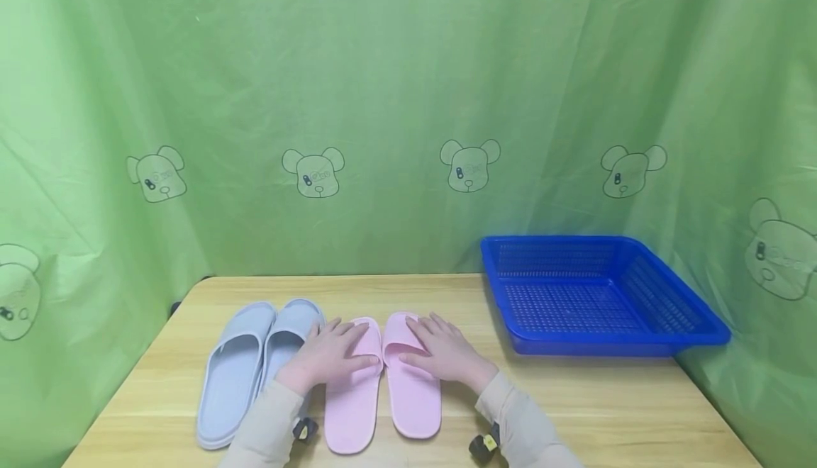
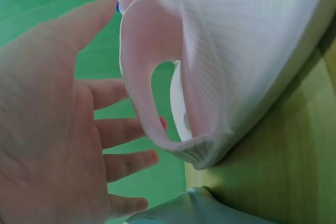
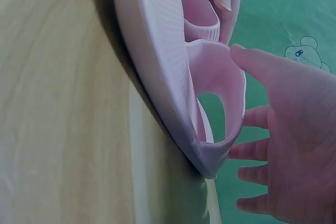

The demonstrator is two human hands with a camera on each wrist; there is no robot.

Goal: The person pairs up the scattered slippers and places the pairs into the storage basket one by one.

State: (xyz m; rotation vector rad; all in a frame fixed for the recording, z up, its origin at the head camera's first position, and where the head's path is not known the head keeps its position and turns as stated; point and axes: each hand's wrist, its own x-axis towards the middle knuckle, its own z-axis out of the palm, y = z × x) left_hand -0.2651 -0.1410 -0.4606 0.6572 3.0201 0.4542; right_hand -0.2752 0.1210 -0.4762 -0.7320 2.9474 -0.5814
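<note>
A pair of pink slippers lies side by side on the wooden table, toes pointing away. My left hand [image 1: 330,353] is over the strap of the left pink slipper [image 1: 349,415], its fingers extended and spread. Over the strap of the right pink slipper [image 1: 416,404] is my right hand [image 1: 449,352], also with spread, relaxed fingers. In the left wrist view the palm faces the pink strap [image 2: 142,77], fingertips right at its outer side. The right wrist view shows the thumb at the edge of the other strap [image 3: 223,69], with the fingers stretched beyond it.
Left of my left hand lies a pair of light blue-grey slippers, the outer slipper [image 1: 231,376] beside the inner slipper [image 1: 295,319], partly behind my hand and sleeve. A blue plastic basket [image 1: 606,344] sits at the table's back right. A green curtain [image 1: 396,99] hangs behind.
</note>
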